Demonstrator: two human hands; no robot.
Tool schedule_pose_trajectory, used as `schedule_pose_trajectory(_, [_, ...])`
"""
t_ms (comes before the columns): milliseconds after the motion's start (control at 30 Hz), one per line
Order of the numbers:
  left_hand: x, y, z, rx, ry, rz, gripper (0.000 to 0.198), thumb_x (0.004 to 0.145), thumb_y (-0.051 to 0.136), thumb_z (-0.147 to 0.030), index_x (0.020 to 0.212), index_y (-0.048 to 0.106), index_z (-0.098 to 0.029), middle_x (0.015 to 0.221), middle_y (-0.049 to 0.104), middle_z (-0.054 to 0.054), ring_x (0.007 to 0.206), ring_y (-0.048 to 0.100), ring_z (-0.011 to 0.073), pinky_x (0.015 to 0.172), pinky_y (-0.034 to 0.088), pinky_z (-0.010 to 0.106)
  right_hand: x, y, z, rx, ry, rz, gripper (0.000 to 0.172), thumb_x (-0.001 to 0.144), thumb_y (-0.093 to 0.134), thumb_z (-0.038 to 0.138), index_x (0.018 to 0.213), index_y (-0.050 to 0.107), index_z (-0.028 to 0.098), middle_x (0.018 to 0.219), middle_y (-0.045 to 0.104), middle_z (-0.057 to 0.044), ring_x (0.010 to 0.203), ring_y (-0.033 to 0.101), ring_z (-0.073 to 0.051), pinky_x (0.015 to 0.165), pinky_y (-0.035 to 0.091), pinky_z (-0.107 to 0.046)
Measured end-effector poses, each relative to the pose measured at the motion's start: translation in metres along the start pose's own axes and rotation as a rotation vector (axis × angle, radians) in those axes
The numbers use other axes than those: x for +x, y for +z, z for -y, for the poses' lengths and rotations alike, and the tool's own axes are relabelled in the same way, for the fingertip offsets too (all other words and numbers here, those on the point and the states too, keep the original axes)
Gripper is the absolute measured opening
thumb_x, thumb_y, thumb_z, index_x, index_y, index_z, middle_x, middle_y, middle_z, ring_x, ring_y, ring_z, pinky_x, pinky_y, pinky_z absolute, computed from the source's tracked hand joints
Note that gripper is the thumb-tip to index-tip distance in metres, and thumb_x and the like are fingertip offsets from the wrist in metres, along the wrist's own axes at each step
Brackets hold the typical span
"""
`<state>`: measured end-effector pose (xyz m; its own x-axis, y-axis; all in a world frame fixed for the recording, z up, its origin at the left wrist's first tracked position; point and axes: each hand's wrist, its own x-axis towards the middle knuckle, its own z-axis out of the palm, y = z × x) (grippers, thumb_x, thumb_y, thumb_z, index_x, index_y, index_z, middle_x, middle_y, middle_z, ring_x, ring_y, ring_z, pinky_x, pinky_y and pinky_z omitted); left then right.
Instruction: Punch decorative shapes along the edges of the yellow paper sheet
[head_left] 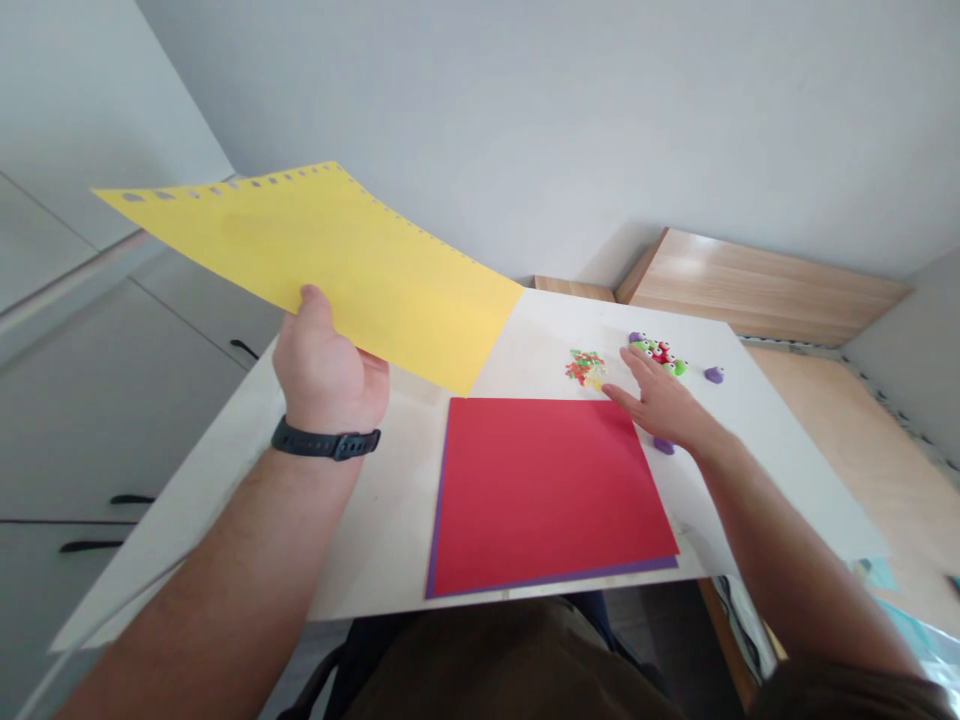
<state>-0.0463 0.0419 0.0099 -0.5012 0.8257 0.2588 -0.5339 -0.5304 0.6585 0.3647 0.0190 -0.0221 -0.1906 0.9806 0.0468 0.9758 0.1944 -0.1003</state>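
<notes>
My left hand [330, 365] grips a large yellow sheet of paper [360, 265] by its near edge, thumb on top and fingers underneath. A row of punched holes runs along the sheet's far edges, and it is held up above the table. On the table in front of me lies a red sheet [547, 490], with a purple sheet [555, 580] showing from under its left and near edges. My right hand [660, 395] is over the red sheet's far right corner, fingers stretched out and holding nothing. Just beyond its fingertips is a pile of small red, green and yellow pieces [585, 368].
Several small purple, green and red figures with eyes [658, 353] are clustered behind my right hand. One purple figure [714, 374] sits apart to the right, and another purple piece [664, 446] is below my wrist. The white table [382, 530] borders wooden boards [765, 280].
</notes>
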Motion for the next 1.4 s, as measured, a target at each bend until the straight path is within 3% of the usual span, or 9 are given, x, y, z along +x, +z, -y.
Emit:
schedule_pose_trajectory(167, [0.0,0.001,-0.002,-0.005,0.023,0.012,0.032,0.102,0.057,-0.031,0.132,0.066,-0.027,0.15,0.066,0.003,0.14,0.062,0.0236,0.12,0.05,0.046,-0.051,0.012,-0.026,-0.038,0.078,-0.155,0.091,0.098,0.05,0.068,0.17,0.027,0.017,0.176,0.025,-0.02,0.164,0.021,-0.039,0.129,0.027,-0.062])
schedule_pose_trajectory(300, [-0.001,0.005,-0.005,0.024,-0.002,-0.001,0.032,0.103,0.054,-0.033,0.133,0.066,-0.029,0.151,0.066,0.001,0.143,0.059,0.022,0.122,0.048,0.045,-0.069,0.033,-0.046,-0.028,0.202,-0.129,0.098,0.093,0.053,0.074,0.169,0.028,0.017,0.176,0.024,-0.022,0.163,0.022,-0.042,0.126,0.031,-0.063])
schedule_pose_trajectory(500, [-0.002,0.008,-0.007,0.024,-0.01,0.021,0.036,0.104,0.052,-0.031,0.139,0.064,-0.031,0.145,0.07,0.001,0.145,0.057,0.0201,0.126,0.043,0.045,-0.04,0.044,-0.079,0.002,0.494,-0.257,0.116,0.085,0.049,0.088,0.17,0.019,0.015,0.178,0.011,-0.027,0.163,0.012,-0.049,0.125,0.02,-0.07])
schedule_pose_trajectory(567, [-0.002,0.006,-0.005,0.039,-0.011,0.02,0.036,0.104,0.052,-0.033,0.138,0.064,-0.032,0.144,0.07,0.0,0.145,0.057,0.0199,0.125,0.044,0.045,-0.024,0.041,-0.091,0.019,0.593,-0.251,0.133,0.075,0.055,0.094,0.171,0.014,0.012,0.177,0.007,-0.028,0.162,0.009,-0.054,0.125,0.016,-0.072])
schedule_pose_trajectory(667, [-0.001,0.003,-0.003,0.034,0.003,0.024,0.035,0.103,0.053,-0.032,0.137,0.064,-0.031,0.144,0.071,0.0,0.143,0.058,0.0208,0.124,0.045,0.045,-0.003,0.035,-0.111,0.062,0.663,-0.204,0.145,0.064,0.06,0.099,0.171,0.012,0.015,0.178,0.005,-0.028,0.161,0.007,-0.056,0.126,0.016,-0.071])
schedule_pose_trajectory(833, [0.0,0.003,-0.003,0.005,0.001,0.006,0.032,0.104,0.054,-0.032,0.134,0.066,-0.029,0.145,0.07,0.002,0.141,0.061,0.0217,0.123,0.047,0.046,0.018,0.032,-0.13,0.054,0.587,-0.139,0.143,0.063,0.062,0.099,0.169,0.022,0.011,0.173,0.017,-0.03,0.161,0.014,-0.052,0.128,0.02,-0.062])
schedule_pose_trajectory(1033, [-0.001,0.003,-0.002,0.041,0.003,-0.021,0.031,0.099,0.063,-0.037,0.129,0.068,-0.03,0.15,0.067,0.003,0.141,0.061,0.0244,0.12,0.05,0.046,0.04,0.033,-0.125,0.082,0.46,-0.156,0.134,0.064,0.066,0.095,0.165,0.033,0.014,0.164,0.031,-0.027,0.157,0.024,-0.047,0.128,0.02,-0.06])
schedule_pose_trajectory(1167, [0.001,-0.001,0.001,0.042,0.015,-0.018,0.031,0.099,0.063,-0.036,0.128,0.068,-0.029,0.149,0.067,0.003,0.14,0.062,0.0248,0.119,0.051,0.046,0.058,0.033,-0.12,0.17,0.418,-0.158,0.134,0.062,0.072,0.091,0.166,0.034,0.017,0.163,0.03,-0.025,0.153,0.032,-0.046,0.126,0.028,-0.057])
schedule_pose_trajectory(1400, [0.0,0.0,0.002,0.041,0.01,-0.028,0.03,0.101,0.059,-0.036,0.129,0.068,-0.028,0.146,0.069,0.003,0.136,0.065,0.024,0.118,0.052,0.047,0.08,0.034,-0.113,0.181,0.245,-0.108,0.117,0.071,0.075,0.083,0.164,0.04,0.022,0.17,0.029,-0.02,0.156,0.033,-0.04,0.128,0.027,-0.055])
